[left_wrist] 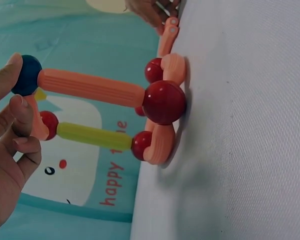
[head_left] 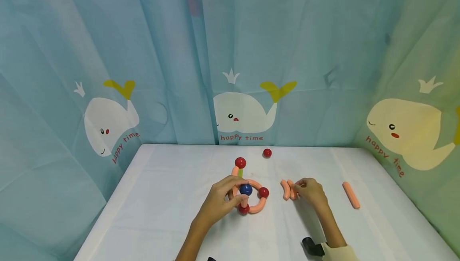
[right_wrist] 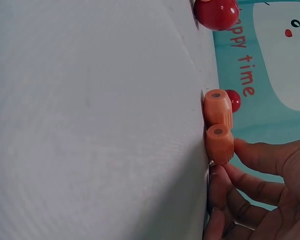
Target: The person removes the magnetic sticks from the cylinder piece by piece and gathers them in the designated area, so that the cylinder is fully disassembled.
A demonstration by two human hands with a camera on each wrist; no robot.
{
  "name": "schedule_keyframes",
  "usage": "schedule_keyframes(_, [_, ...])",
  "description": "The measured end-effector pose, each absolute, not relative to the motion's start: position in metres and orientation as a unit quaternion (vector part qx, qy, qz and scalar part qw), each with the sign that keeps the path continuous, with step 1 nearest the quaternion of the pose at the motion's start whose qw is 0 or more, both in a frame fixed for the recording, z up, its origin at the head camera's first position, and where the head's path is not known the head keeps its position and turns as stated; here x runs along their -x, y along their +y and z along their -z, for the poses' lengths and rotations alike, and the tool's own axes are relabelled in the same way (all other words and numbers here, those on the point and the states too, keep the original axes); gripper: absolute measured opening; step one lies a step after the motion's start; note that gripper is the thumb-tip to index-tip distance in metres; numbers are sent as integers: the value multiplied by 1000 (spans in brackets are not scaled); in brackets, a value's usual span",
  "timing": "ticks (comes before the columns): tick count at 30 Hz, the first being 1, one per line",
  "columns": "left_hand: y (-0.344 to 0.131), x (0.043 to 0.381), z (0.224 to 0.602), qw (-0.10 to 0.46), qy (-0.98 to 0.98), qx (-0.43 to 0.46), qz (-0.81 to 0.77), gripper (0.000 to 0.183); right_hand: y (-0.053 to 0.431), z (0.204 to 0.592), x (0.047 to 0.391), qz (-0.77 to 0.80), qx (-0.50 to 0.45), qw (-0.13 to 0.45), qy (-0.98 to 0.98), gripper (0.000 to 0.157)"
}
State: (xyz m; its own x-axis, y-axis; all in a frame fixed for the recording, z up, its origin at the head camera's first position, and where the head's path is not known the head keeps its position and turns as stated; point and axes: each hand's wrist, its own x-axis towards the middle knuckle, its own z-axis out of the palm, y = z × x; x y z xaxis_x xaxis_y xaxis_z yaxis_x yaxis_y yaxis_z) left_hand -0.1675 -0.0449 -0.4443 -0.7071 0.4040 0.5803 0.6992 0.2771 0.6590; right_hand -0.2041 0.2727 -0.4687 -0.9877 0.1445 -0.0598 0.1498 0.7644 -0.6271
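My left hand (head_left: 221,197) pinches a blue ball (head_left: 246,189) at the top of a construction of balls and sticks. In the left wrist view, a straight orange stick (left_wrist: 92,87) joins that blue ball to a red ball (left_wrist: 164,102) at the table. A yellow-green stick (left_wrist: 95,135) runs alongside it between two more red balls. Curved orange sticks (head_left: 258,207) link the red balls at the base into a ring. To the right, my right hand (head_left: 312,191) pinches a curved orange stick (right_wrist: 220,144) lying on the table. A second curved stick (right_wrist: 217,107) lies right beside it.
A loose red ball (head_left: 267,153) lies near the back edge of the white table (head_left: 154,221). Off to the right is a straight orange stick (head_left: 351,195). A curtain with whale prints (head_left: 244,113) hangs behind the table and along its sides.
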Motion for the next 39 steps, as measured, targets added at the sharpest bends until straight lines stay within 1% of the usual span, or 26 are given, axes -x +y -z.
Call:
schedule_keyframes(4, [-45, 168, 445, 155, -785, 352, 485, 32, 273, 469, 203, 332, -73, -2, 941, 27])
schedule_keyframes(12, [-45, 166, 444, 142, -795, 340, 482, 36, 274, 470, 204, 340, -62, -5, 939, 27])
schedule_keyframes(20, [-45, 166, 443, 126, -805, 321, 483, 36, 274, 471, 202, 328, -69, -2, 942, 35])
schedule_keyframes(23, [-45, 167, 444, 123, -807, 319, 482, 37, 268, 466, 196, 327, -56, -35, 943, 34])
schedule_keyframes(27, [-46, 167, 444, 126, -804, 326, 481, 36, 252, 456, 191, 335, -12, -110, 936, 25])
schedule_keyframes(29, [-46, 168, 445, 130, -801, 332, 480, 35, 242, 452, 190, 339, 13, -134, 931, 20])
schedule_keyframes(32, [-46, 168, 445, 133, -799, 338, 479, 35, 226, 448, 189, 342, 50, -132, 929, 17])
schedule_keyframes(34, [-47, 168, 446, 133, -797, 342, 479, 36, 216, 447, 188, 341, 68, -118, 930, 17])
schedule_keyframes(39, [-47, 169, 446, 134, -795, 348, 479, 36, 197, 452, 189, 308, 79, -86, 944, 19])
